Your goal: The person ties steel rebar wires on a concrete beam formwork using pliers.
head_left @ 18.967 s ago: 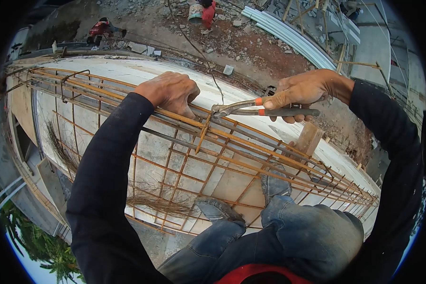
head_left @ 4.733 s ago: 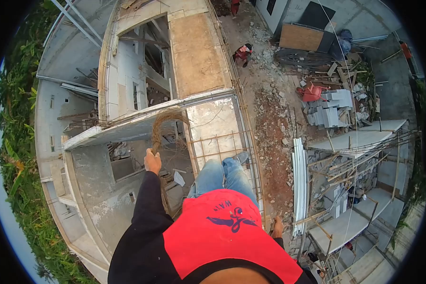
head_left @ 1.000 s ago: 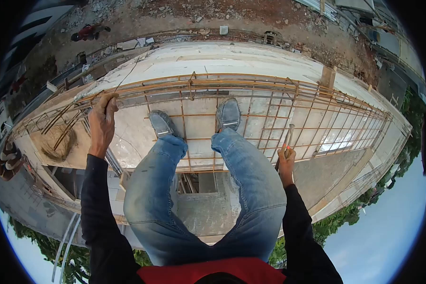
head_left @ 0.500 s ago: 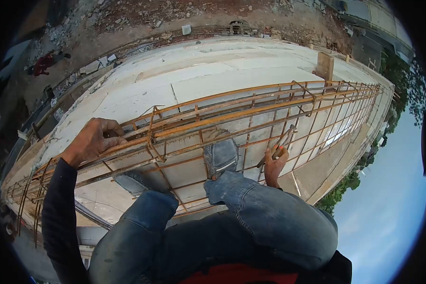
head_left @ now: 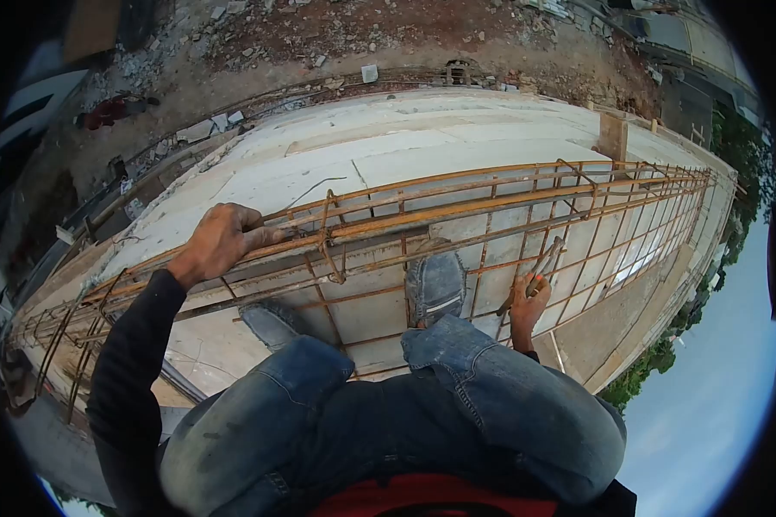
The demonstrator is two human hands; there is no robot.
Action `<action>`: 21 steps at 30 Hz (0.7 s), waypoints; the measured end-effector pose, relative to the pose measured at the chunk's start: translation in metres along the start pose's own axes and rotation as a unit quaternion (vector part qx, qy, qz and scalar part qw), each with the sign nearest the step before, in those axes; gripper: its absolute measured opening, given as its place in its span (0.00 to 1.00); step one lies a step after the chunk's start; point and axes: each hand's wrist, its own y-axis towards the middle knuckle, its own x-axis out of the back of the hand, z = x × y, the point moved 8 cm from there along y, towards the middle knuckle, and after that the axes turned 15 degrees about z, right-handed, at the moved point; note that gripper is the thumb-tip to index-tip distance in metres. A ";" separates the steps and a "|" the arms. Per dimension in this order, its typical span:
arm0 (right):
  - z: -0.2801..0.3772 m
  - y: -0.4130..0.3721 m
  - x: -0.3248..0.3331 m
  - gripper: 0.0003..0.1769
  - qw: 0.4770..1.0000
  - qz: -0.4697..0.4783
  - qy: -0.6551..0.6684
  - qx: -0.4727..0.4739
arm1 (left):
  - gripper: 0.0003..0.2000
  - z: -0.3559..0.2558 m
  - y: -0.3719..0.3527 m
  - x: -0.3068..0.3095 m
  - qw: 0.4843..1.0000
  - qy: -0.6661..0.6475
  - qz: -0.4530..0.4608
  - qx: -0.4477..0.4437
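Note:
A long cage of rusty rebar (head_left: pixel 457 207) runs across the view over pale boards. At its left part my left hand (head_left: pixel 224 241) is closed on the upper bars, fingers and thumb around them, close to a bent stirrup (head_left: pixel 328 233). A thin wire (head_left: pixel 315 188) sticks up just beyond the fingertips; whether the fingers pinch it is too small to tell. On the right, my right hand (head_left: pixel 528 302) is wrapped round a pair of pliers (head_left: pixel 550 258), whose jaws point up and away, over the mesh of thin bars.
My shoes (head_left: pixel 436 280) stand among the bars, below the cage. A wooden block (head_left: pixel 612 138) rises at the boards' far right. Beyond the edge lie rubble-strewn ground (head_left: pixel 319 34) far below and a person (head_left: pixel 116 110) at the left. Sky and trees show at right.
The view has shifted, so most things sit further right and lower. My left hand has moved along the bars, closer to the stirrup. The pliers remain in my right hand.

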 end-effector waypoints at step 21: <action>0.243 0.093 0.074 0.22 0.957 0.040 0.140 0.251 | 0.25 0.000 -0.006 0.003 0.997 0.059 -0.042 -0.027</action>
